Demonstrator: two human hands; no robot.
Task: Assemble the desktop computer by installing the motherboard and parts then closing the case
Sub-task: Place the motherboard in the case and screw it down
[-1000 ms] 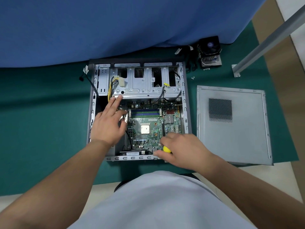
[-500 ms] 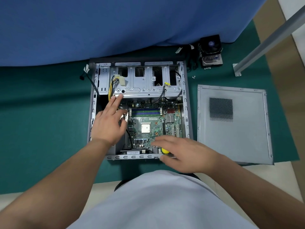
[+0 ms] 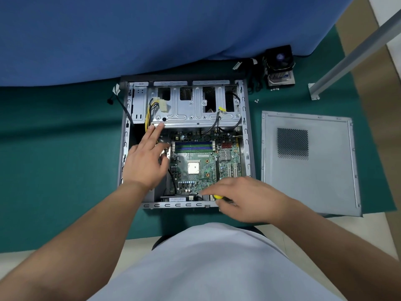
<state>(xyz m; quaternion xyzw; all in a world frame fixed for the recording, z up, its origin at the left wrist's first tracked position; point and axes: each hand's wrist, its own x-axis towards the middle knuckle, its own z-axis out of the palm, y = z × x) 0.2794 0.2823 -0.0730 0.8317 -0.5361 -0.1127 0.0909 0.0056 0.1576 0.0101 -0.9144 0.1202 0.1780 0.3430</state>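
Note:
The open grey computer case lies flat on the green mat. A green motherboard sits inside it, with a bare CPU socket in the middle. My left hand rests with straight fingers over the case's left side, fingertips touching the edge of the metal drive cage. My right hand holds a yellow-handled screwdriver at the motherboard's near edge; its tip is hidden under the fingers. The loose side panel lies to the right of the case.
A CPU cooler with fan stands at the back right, with a few small screws on the green mat near it. A blue cloth covers the back. A metal pole slants at the right.
My right hand has slid left along the motherboard's near edge and lowered the screwdriver there. The left hand has stayed in place.

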